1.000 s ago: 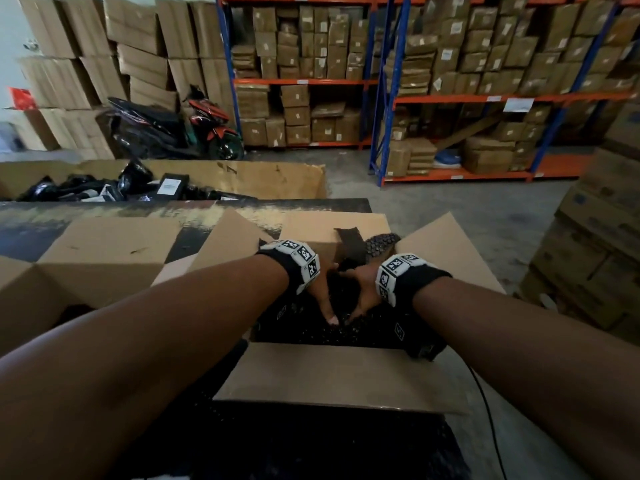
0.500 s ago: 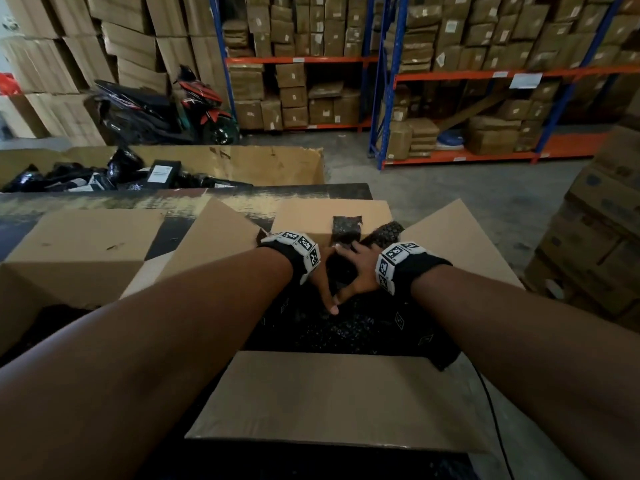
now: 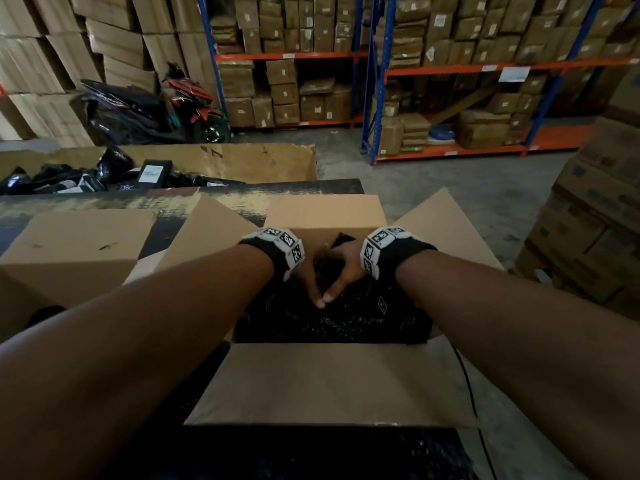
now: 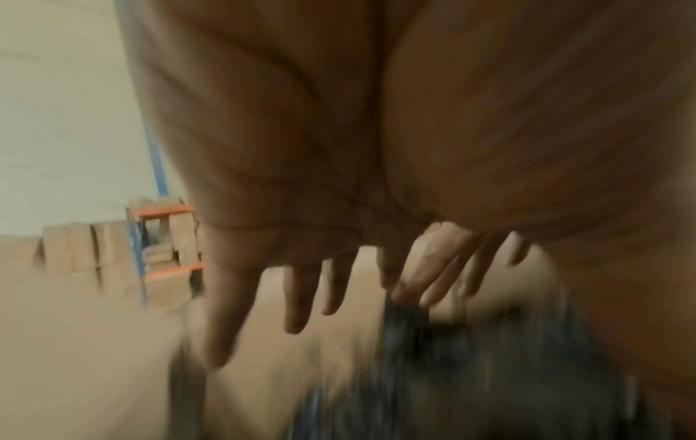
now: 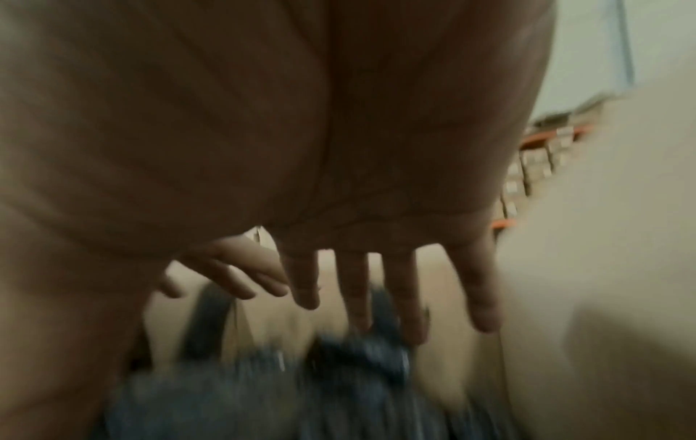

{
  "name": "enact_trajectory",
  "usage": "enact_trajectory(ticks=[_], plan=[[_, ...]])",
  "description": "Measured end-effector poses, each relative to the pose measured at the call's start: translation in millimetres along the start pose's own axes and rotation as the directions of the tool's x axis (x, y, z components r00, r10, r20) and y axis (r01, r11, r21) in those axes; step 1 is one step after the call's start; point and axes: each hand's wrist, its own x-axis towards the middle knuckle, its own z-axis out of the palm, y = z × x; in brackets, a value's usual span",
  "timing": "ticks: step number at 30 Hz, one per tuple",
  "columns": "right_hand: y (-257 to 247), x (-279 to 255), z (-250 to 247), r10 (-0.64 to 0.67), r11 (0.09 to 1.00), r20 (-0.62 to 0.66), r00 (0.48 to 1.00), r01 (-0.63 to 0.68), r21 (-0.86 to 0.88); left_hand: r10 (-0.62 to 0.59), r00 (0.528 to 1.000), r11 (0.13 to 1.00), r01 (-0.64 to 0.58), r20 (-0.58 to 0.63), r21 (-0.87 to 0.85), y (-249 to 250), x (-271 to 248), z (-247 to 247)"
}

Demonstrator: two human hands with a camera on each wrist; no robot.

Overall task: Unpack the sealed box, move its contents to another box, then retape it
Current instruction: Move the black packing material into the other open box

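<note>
An open cardboard box stands in front of me with all its flaps spread out. It is filled with shiny black packets. My left hand and right hand are both inside it near the far wall, thumb tips meeting. In the left wrist view the left hand has straight, spread fingers over the black packets. The right wrist view shows the right hand the same way over the packets. Neither hand grips anything. A dark packet stands partly hidden behind the hands.
A second open cardboard box sits to the left on the dark table. Behind it is a long cardboard bin with more black packets. Stacked cartons stand to the right, a cable hangs at the right, and shelving lines the back.
Both hands have moved a little farther into the box. The black packets that stood up at the far wall now sit lower behind the hands.
</note>
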Motion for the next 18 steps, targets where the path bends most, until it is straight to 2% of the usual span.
enact_trajectory(ticks=[2,5,9,14,18], plan=[[-8,-20,-18,-0.048,0.999,-0.089,0.995,0.049,0.007,0.009,0.995,1.000,-0.007,-0.095,0.025,9,-26,-22],[-23,-55,-40,-0.003,0.998,-0.240,0.971,-0.011,-0.058,0.035,0.966,0.996,-0.014,-0.255,0.083,15,-58,-43],[-41,-110,-48,0.014,0.998,-0.386,0.923,-0.036,-0.049,0.144,0.917,0.989,-0.138,-0.372,0.043,20,-105,-49],[-66,-180,-22,0.034,0.999,-0.500,0.865,-0.030,0.016,0.247,0.872,0.968,-0.244,-0.422,0.061,29,-168,-30],[-81,-222,14,0.075,0.995,-0.552,0.830,-0.025,0.098,0.287,0.802,0.953,-0.296,-0.524,0.069,39,-219,4]])
